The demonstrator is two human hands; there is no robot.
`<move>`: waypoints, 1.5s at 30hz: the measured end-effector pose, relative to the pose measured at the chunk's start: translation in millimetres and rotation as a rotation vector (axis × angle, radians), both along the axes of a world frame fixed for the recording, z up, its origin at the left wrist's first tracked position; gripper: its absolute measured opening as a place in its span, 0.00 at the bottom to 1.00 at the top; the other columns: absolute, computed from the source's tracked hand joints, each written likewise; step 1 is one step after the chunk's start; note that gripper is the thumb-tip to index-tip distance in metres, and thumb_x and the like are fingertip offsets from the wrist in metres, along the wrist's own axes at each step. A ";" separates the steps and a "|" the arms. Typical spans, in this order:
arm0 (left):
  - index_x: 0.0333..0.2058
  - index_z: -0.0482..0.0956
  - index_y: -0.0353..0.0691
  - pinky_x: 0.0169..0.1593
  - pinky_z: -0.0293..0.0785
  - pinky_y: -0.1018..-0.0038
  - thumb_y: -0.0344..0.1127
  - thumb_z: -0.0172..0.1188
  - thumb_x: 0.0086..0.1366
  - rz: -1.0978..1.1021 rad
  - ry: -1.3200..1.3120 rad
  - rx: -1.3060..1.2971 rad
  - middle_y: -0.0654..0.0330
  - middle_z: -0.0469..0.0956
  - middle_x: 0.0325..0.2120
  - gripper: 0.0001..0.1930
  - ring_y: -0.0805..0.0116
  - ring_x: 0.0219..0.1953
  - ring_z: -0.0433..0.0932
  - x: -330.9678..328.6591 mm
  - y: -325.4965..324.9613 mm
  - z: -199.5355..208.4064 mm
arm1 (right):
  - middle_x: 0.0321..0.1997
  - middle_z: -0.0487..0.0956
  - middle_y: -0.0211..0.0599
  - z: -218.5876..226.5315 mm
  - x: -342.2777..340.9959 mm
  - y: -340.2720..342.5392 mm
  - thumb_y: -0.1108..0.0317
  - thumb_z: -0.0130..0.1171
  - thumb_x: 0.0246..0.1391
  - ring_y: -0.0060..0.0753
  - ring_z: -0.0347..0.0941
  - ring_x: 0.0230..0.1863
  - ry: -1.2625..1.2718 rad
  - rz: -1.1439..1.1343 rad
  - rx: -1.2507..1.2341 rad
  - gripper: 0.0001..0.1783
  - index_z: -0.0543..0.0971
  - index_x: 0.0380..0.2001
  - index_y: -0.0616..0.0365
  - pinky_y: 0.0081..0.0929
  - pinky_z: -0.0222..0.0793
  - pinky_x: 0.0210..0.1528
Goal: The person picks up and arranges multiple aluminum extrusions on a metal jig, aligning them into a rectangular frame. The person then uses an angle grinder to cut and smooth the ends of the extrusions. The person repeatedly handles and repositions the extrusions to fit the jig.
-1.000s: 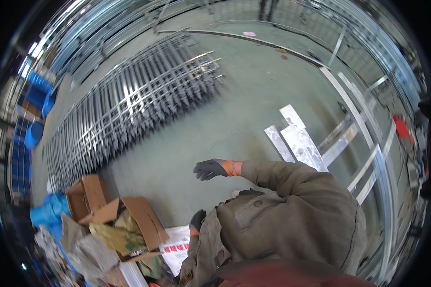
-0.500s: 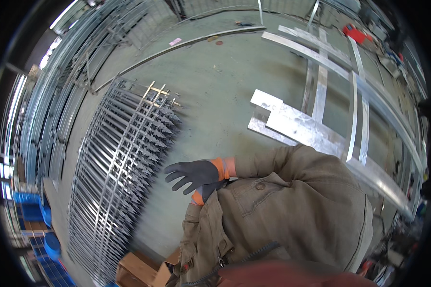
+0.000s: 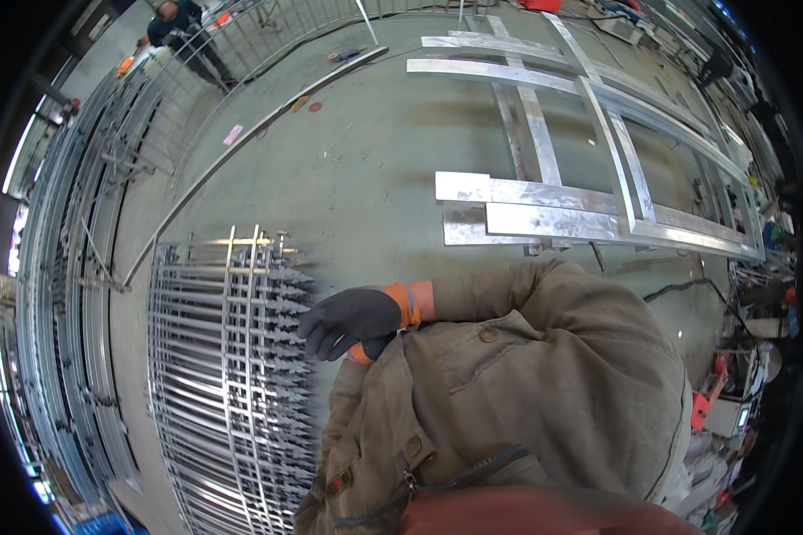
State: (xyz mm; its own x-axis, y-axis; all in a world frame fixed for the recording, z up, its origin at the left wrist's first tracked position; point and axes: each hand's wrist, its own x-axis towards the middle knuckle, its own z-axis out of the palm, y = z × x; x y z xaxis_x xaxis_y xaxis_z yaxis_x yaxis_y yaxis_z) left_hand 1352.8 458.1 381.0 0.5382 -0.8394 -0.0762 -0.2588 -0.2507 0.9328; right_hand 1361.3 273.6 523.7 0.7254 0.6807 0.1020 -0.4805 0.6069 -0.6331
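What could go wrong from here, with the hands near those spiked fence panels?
Snagging: the gloved right hand appears close to the spear points of the stacked metal fence panels, so a tip might catch it; depth is hard to judge.
Misreading: the left hand is mostly hidden behind the right, so its grip can't be checked.
Bumping: the rectangular metal tubes beyond the right sleeve have staggered ends that might catch it.

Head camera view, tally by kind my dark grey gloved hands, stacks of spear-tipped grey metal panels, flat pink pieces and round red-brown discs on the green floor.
Gloved right hand and gloved left hand: 2
Stack of spear-tipped panels: 1
Flat pink piece: 1
Round red-brown disc: 1
Total: 5
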 end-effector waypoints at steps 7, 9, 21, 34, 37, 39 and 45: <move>0.68 0.80 0.42 0.66 0.76 0.63 0.44 0.61 0.81 -0.205 -0.183 0.055 0.54 0.82 0.65 0.23 0.60 0.67 0.79 124.7 -50.5 -16.3 | 0.57 0.88 0.46 6.7 75.0 -36.6 0.53 0.56 0.82 0.39 0.87 0.58 0.070 -0.463 -0.051 0.25 0.82 0.64 0.65 0.41 0.82 0.67; 0.68 0.81 0.42 0.66 0.76 0.63 0.45 0.61 0.81 -0.291 -0.367 0.086 0.54 0.82 0.65 0.23 0.60 0.66 0.80 167.0 -68.8 -26.7 | 0.56 0.89 0.45 6.8 111.6 -50.9 0.55 0.58 0.82 0.37 0.87 0.56 -0.052 -0.672 -0.242 0.23 0.84 0.62 0.66 0.39 0.83 0.65; 0.54 0.86 0.34 0.49 0.83 0.70 0.46 0.61 0.81 0.399 0.318 0.198 0.55 0.89 0.42 0.20 0.65 0.44 0.89 419.0 -126.9 -88.5 | 0.48 0.90 0.39 -17.5 345.5 -212.7 0.53 0.57 0.77 0.31 0.88 0.48 0.066 -0.700 -0.649 0.22 0.87 0.53 0.61 0.33 0.83 0.57; 0.51 0.85 0.34 0.49 0.82 0.63 0.46 0.64 0.76 -0.105 0.184 0.893 0.49 0.89 0.42 0.19 0.58 0.46 0.88 646.0 -26.7 -218.5 | 0.44 0.92 0.37 -149.3 484.1 -384.6 0.48 0.63 0.69 0.28 0.88 0.41 0.483 -1.047 -0.840 0.25 0.88 0.48 0.62 0.33 0.83 0.49; 0.52 0.85 0.34 0.50 0.83 0.61 0.45 0.65 0.75 -0.180 0.153 0.914 0.47 0.89 0.43 0.19 0.55 0.48 0.88 753.2 -72.0 -219.9 | 0.46 0.92 0.37 -145.6 534.8 -424.6 0.46 0.62 0.70 0.30 0.88 0.43 0.574 -1.111 -0.942 0.27 0.87 0.51 0.61 0.35 0.83 0.52; 0.52 0.85 0.34 0.50 0.83 0.60 0.45 0.65 0.74 -0.199 0.122 0.876 0.45 0.89 0.44 0.19 0.53 0.49 0.88 825.2 -120.2 -223.2 | 0.48 0.91 0.38 -134.8 567.4 -450.7 0.46 0.62 0.72 0.29 0.88 0.46 0.661 -1.139 -0.990 0.27 0.87 0.53 0.61 0.34 0.82 0.54; 0.52 0.83 0.35 0.51 0.83 0.56 0.44 0.66 0.72 -0.306 -0.016 0.768 0.41 0.89 0.46 0.19 0.48 0.51 0.88 1009.6 -289.5 -238.2 | 0.46 0.92 0.37 -122.9 628.2 -485.7 0.45 0.58 0.68 0.30 0.90 0.44 0.606 -1.192 -1.102 0.28 0.88 0.50 0.60 0.36 0.83 0.53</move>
State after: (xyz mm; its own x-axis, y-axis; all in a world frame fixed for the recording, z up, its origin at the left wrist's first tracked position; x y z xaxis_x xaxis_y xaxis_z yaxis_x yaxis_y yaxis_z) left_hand 2362.4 168.6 142.8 0.2997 -0.6665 -0.6827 -0.4309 -0.7330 0.5264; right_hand 1989.5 -212.1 400.9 0.5970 -0.6577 -0.4594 -0.4329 0.2180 -0.8747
